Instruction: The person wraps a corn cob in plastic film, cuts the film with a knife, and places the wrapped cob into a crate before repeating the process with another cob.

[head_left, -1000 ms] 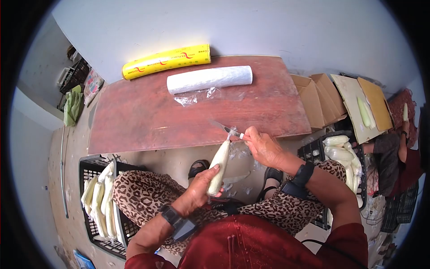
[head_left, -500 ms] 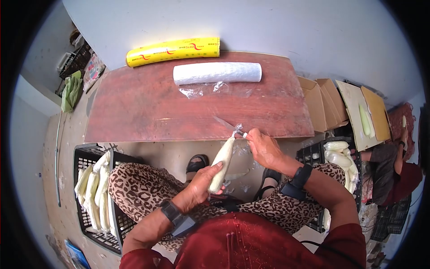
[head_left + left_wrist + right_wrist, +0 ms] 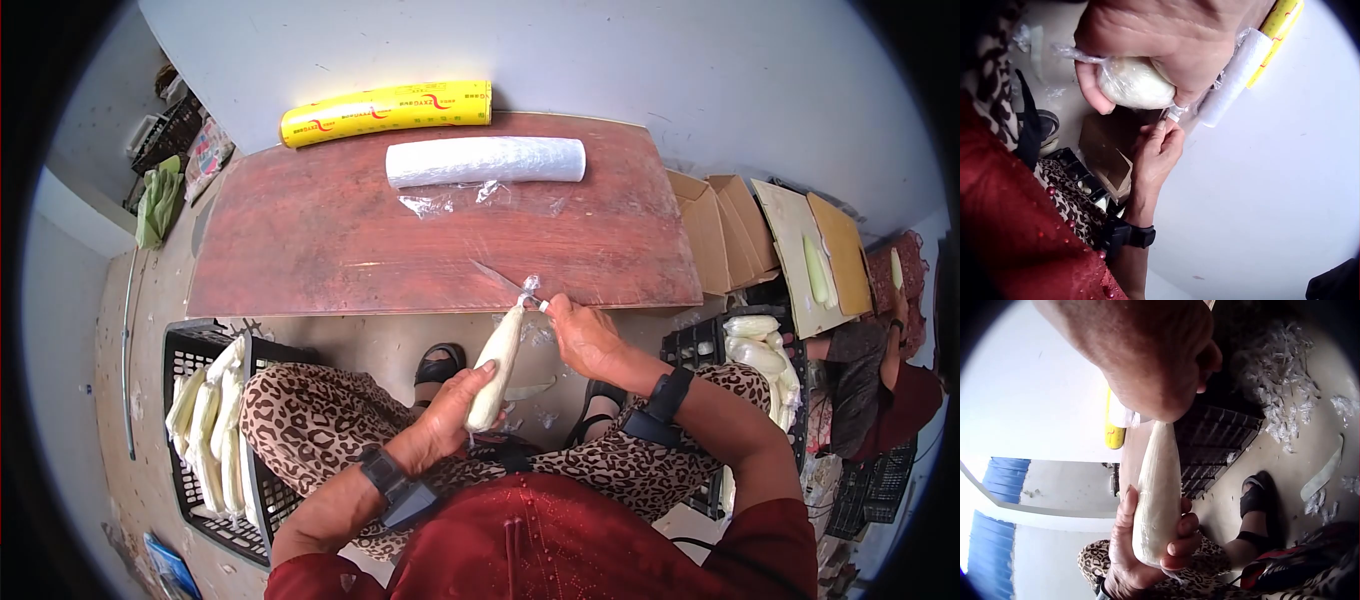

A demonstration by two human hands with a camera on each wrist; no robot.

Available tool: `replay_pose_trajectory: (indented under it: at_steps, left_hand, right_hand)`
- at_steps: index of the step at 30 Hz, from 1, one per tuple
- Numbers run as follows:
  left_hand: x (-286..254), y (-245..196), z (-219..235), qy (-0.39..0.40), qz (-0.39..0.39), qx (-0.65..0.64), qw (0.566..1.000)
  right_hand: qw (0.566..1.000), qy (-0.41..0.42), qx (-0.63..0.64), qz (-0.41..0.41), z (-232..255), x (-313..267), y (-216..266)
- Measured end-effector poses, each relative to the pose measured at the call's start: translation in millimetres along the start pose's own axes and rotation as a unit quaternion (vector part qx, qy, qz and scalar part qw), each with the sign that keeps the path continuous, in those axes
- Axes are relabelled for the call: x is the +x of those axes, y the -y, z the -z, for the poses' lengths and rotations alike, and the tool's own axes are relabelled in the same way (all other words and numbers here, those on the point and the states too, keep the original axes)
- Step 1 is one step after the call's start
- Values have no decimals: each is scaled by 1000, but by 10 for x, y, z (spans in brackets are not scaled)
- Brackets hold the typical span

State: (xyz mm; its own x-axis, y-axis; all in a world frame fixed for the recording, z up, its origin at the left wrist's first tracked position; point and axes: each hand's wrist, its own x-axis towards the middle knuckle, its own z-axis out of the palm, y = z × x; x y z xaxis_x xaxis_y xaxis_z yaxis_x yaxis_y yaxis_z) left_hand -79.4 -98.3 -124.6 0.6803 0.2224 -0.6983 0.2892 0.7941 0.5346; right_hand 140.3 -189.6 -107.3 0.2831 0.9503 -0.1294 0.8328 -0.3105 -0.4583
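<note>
My left hand point(image 3: 447, 408) grips the thick lower end of a husked ear of corn point(image 3: 495, 365) wrapped in clear film, its narrow end tilted up toward the table. At that tip a twisted tail of film point(image 3: 531, 284) sticks out. A small knife point(image 3: 497, 278) is held by its handle in my right hand point(image 3: 588, 338), the blade lying against the tail and pointing left over the table edge. In the right wrist view, fingers and thumb wrap round the corn point(image 3: 1159, 500); the knife is hidden behind the right hand there. Film covers the corn's rounded end point(image 3: 1135, 87) in the left wrist view.
On the red-brown table point(image 3: 330, 235) lie a white film roll point(image 3: 485, 162) and a yellow tube point(image 3: 385, 113). Wrapped corn fills a black crate point(image 3: 262, 400) at left and another point(image 3: 690, 343) at right. Film scraps point(image 3: 1285, 381) litter the floor. Another person point(image 3: 890, 400) sits at far right.
The head view has shifted a little. The knife has moved slightly against the film tail, its blade tip now farther left than half a second ago. The left hand keeps its grip on the corn.
</note>
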Motion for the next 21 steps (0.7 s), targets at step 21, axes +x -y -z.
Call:
replay_pose_trajectory:
  at_steps: [21]
  left_hand:
    - [113, 78, 145, 10, -53, -3, 999]
  right_hand:
    - [998, 50, -36, -26, 83, -2, 108]
